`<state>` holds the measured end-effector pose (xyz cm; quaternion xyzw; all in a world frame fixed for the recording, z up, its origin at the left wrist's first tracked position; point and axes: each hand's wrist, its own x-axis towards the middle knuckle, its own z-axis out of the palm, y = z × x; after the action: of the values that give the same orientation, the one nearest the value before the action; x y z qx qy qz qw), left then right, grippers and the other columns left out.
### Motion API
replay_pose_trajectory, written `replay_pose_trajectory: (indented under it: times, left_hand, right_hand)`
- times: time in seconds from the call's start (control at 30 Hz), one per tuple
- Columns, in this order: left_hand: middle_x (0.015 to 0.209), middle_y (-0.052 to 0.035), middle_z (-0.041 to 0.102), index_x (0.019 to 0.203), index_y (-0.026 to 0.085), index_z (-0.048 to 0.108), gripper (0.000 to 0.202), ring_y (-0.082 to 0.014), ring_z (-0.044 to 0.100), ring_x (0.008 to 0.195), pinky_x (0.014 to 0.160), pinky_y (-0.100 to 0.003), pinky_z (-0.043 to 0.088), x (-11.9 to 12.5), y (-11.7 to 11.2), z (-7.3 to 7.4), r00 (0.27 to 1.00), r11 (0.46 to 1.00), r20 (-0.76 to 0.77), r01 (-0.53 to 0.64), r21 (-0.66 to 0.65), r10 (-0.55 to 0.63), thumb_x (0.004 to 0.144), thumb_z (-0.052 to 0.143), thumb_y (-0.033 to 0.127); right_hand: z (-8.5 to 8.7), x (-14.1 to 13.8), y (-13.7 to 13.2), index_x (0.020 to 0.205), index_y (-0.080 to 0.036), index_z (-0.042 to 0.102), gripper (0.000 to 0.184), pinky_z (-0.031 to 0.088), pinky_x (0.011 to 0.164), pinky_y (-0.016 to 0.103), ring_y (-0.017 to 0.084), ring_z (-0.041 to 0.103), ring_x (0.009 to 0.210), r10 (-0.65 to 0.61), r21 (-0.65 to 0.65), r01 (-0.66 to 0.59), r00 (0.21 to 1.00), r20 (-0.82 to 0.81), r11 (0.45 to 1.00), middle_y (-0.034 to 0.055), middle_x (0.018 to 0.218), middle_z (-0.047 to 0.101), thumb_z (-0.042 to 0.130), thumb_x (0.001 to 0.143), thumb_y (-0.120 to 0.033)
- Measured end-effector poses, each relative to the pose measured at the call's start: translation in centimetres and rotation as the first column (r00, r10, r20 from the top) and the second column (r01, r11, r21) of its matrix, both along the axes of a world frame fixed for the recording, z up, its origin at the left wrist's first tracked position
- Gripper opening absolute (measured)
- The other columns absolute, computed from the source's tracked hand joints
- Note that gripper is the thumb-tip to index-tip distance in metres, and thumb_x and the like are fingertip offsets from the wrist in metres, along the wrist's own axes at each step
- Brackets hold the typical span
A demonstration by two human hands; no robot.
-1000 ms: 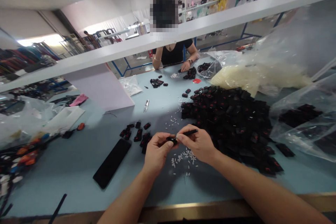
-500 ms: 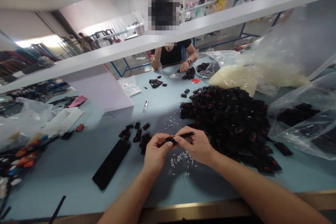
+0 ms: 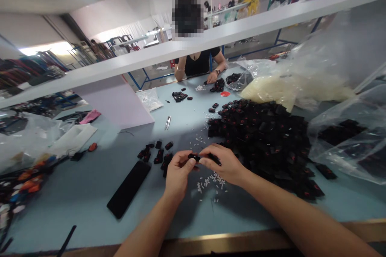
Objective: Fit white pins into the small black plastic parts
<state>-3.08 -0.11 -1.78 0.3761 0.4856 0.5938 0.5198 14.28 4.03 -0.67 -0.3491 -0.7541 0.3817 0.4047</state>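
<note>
Left of the left hand (image 3: 179, 174), a flat black strip (image 3: 129, 189) and loose black pieces (image 3: 158, 156) lie on the tabletop (image 3: 90, 209). The left hand is nearly closed, pinching a small black part (image 3: 194, 156). The right hand (image 3: 224, 164), also nearly closed, grips a slim black rod (image 3: 215, 160), its long axis slanting rightward toward the person. White pegs (image 3: 209, 182) lie below both hands; a heap of black parts (image 3: 262, 144) lies right of the right hand.

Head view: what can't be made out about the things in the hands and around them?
Head view, black piece in the left hand: its shape is hidden by the fingers.
Head view, thin black stick in the right hand: part of it is hidden by that hand.
Head view, white bits on the table: too small to identify.
Head view, dark pieces in the clear plastic bag: blurred by the film.
</note>
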Motion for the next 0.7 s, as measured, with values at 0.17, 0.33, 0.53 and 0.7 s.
replay_pose_trajectory:
  times: [0.17,0.33,0.53,0.7]
  left_hand:
    - [0.082,-0.0039,0.069,0.096,0.016,0.068,0.033,-0.0135,0.06,0.063,0.051,-0.024,0.05,0.0,0.1,0.1,0.991,1.0,-0.133,0.012,-0.02,-0.014,0.069,0.078,0.032]
    - [0.086,-0.0067,0.068,0.112,0.016,0.062,0.047,-0.0146,0.061,0.063,0.047,-0.024,0.05,0.0,0.2,0.1,0.991,0.996,-0.125,0.031,-0.088,-0.042,0.073,0.074,0.038]
    - [0.091,-0.0082,0.069,0.103,0.016,0.061,0.044,-0.0134,0.062,0.058,0.044,-0.023,0.048,0.1,0.3,0.0,0.991,0.988,-0.122,0.033,-0.148,-0.051,0.071,0.074,0.043]
    - [0.083,-0.0049,0.066,0.098,0.015,0.061,0.042,-0.012,0.059,0.052,0.041,-0.022,0.046,0.4,0.3,0.1,0.989,0.985,-0.129,0.044,-0.168,-0.066,0.07,0.075,0.043]
  right_hand:
    - [-0.4,-0.4,0.0,0.079,-0.021,0.066,0.006,0.04,0.065,0.027,0.016,0.054,0.071,0.041,0.013,-0.043,0.993,0.107,0.999,0.0007,0.073,0.061,0.063,0.083,-0.024]
    - [-0.4,-0.7,0.4,0.069,-0.019,0.06,0.017,0.032,0.049,0.024,0.011,0.046,0.053,-0.064,-0.444,-0.04,0.974,-0.218,0.895,-0.0039,0.058,0.053,0.063,0.08,-0.032]
    - [0.3,0.6,2.3,0.081,-0.022,0.06,0.028,0.032,0.042,0.021,0.012,0.054,0.057,-0.539,-0.705,-0.142,0.547,-0.641,0.694,-0.0014,0.07,0.061,0.077,0.07,-0.042]
    - [0.8,1.4,2.9,0.096,-0.026,0.064,0.032,0.04,0.048,0.024,0.013,0.057,0.066,-0.578,-0.666,-0.087,0.423,-0.698,0.741,0.0012,0.094,0.068,0.077,0.071,-0.041]
